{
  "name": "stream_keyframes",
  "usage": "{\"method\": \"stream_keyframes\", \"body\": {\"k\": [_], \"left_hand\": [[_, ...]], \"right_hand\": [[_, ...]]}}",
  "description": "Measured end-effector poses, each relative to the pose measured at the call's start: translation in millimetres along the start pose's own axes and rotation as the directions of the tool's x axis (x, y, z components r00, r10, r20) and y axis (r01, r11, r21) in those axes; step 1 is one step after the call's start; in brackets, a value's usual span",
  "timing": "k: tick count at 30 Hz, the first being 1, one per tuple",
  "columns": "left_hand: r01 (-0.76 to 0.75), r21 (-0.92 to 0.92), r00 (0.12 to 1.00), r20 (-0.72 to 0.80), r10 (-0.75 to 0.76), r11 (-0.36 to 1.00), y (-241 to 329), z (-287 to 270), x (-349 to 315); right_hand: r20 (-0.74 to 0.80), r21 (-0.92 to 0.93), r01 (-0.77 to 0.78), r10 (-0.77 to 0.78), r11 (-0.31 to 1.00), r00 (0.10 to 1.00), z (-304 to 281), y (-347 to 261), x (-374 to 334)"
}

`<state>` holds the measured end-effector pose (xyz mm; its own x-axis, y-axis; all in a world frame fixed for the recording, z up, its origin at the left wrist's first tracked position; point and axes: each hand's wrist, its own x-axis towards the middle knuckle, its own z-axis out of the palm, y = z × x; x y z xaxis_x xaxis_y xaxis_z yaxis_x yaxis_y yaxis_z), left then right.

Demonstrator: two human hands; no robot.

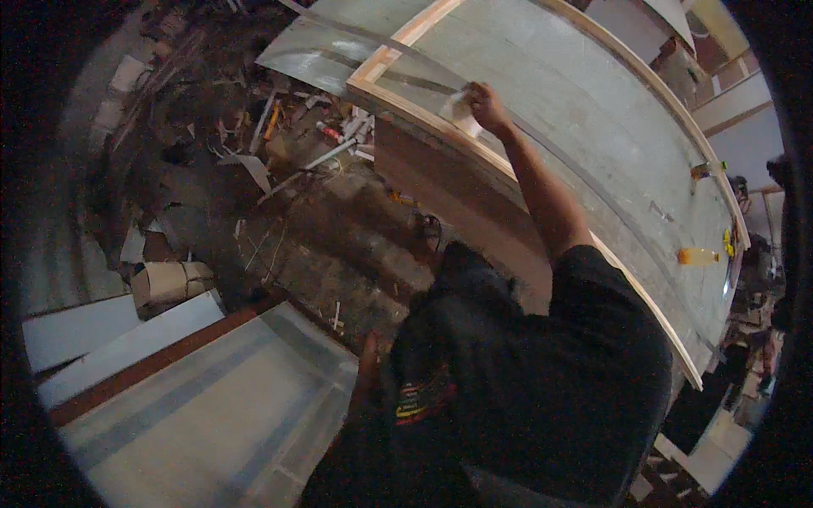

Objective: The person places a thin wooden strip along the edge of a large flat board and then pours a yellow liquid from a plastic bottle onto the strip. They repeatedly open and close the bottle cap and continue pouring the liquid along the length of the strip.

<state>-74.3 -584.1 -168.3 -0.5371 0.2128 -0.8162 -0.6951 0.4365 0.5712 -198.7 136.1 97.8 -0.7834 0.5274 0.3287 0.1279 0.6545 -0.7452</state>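
Observation:
My right hand [484,106] is closed on a small whitish piece [460,114], blurred, whose kind I cannot make out. The piece is over the near left part of a large pale panel [593,110] with a light wooden frame [428,114]. A long, thin, translucent strip [542,140] runs lengthwise across the panel, passing close to my right hand. My left hand [369,347] hangs low beside my dark shirt, dim and partly hidden, near a second grey panel; its fingers cannot be made out.
An amber bottle [699,256] lies on the panel's right part, near another small bottle [705,171] and a yellow item [727,242]. Offcuts and scraps [343,131] litter the dark floor. At lower left are a grey panel [212,406] and a cardboard box [169,284].

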Motion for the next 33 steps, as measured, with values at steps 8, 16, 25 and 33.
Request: {"method": "stream_keyframes", "body": {"k": [8, 16, 25, 33], "left_hand": [[-0.140, 0.167, 0.990, 0.035, 0.136, 0.976, 162, -25, 102], [-0.109, 0.228, 0.992, 0.090, 0.090, 0.968, 234, -58, 174], [-0.283, 0.292, 0.959, 0.063, 0.277, 0.914, 390, -111, 281], [-0.605, -0.157, 0.624, 0.515, 0.587, 0.781, 626, 51, 201]], "right_hand": [[0.059, 0.152, -0.047, 0.039, 0.987, 0.998, 101, -30, 116], [-0.128, 0.477, -0.162, 0.251, 0.864, 0.960, 141, -68, 172], [0.191, 0.937, -0.347, 0.755, 0.051, 0.627, 145, -121, 148], [0.433, 0.901, -0.259, 0.706, -0.347, 0.561, 219, -174, 113]]}}
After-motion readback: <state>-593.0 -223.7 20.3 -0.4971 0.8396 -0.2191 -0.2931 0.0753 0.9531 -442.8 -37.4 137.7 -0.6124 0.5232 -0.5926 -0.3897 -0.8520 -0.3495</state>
